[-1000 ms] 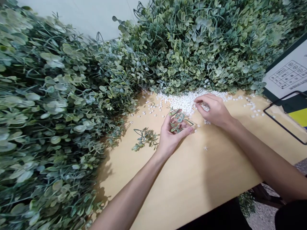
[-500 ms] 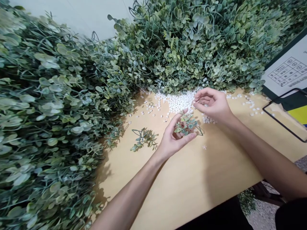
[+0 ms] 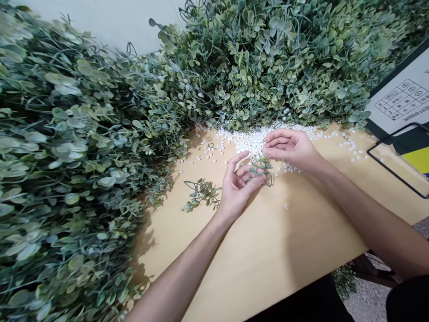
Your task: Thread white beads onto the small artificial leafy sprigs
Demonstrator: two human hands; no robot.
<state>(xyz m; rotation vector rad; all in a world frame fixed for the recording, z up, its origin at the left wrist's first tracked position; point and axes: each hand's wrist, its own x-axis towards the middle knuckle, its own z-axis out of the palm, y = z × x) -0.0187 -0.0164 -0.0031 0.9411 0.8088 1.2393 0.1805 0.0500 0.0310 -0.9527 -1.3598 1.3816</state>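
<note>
My left hand (image 3: 239, 185) pinches a small sprig of artificial leaves (image 3: 259, 167) between thumb and fingers, its index finger raised. A bare looped stem end pokes out on the sprig's right side. Just above it is my right hand (image 3: 290, 146), its thumb and fingertips drawn together near the sprig's top leaves. Whatever lies between those fingertips is too small or hidden to make out. Behind both hands a heap of small white round pieces (image 3: 246, 141) covers the tabletop. Left of my left hand lies another leafy sprig (image 3: 204, 193) with dark bare stems.
Dense artificial foliage (image 3: 100, 147) banks up along the left and back of the wooden table (image 3: 241, 259). A small white star-shaped piece (image 3: 286, 206) lies on the wood. At the right stand a printed sheet (image 3: 402, 98), a black wire frame (image 3: 398, 181) and something yellow (image 3: 417, 160).
My right hand has shifted slightly left and down towards the sprig. The sprig has turned in my left hand, whose fingers have curled more around it.
</note>
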